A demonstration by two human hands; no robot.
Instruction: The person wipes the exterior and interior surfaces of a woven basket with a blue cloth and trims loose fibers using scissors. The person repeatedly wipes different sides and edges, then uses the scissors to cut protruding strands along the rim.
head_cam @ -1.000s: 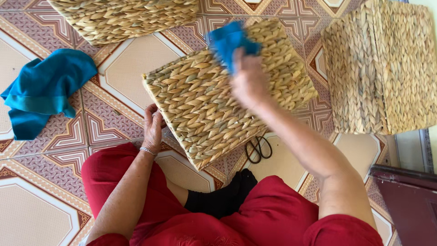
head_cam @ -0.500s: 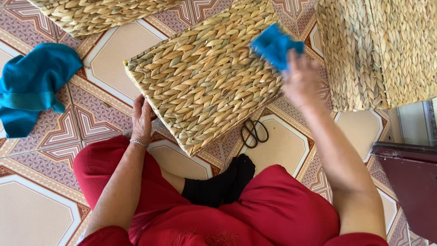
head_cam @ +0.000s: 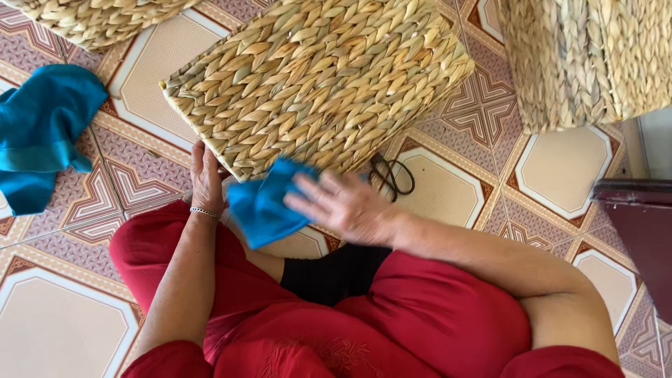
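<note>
A woven straw basket [head_cam: 322,80] lies bottom-up on the patterned tile floor in front of me. My left hand [head_cam: 207,178] grips its near left corner, a thin bracelet on the wrist. My right hand [head_cam: 346,206] presses a small blue cloth [head_cam: 264,207] against the basket's near edge, fingers spread over the cloth. I sit on the floor in red clothing with a black sock showing between my legs.
A second blue cloth [head_cam: 42,133] lies crumpled at the left. Another woven basket [head_cam: 584,59] stands at the upper right, a third [head_cam: 98,17] at the top left. Black scissors [head_cam: 392,175] lie beside the basket. A dark furniture edge [head_cam: 640,231] is at the right.
My right hand has swept the blue cloth from the basket's far right side down to its near edge. The left hand has stayed on the corner.
</note>
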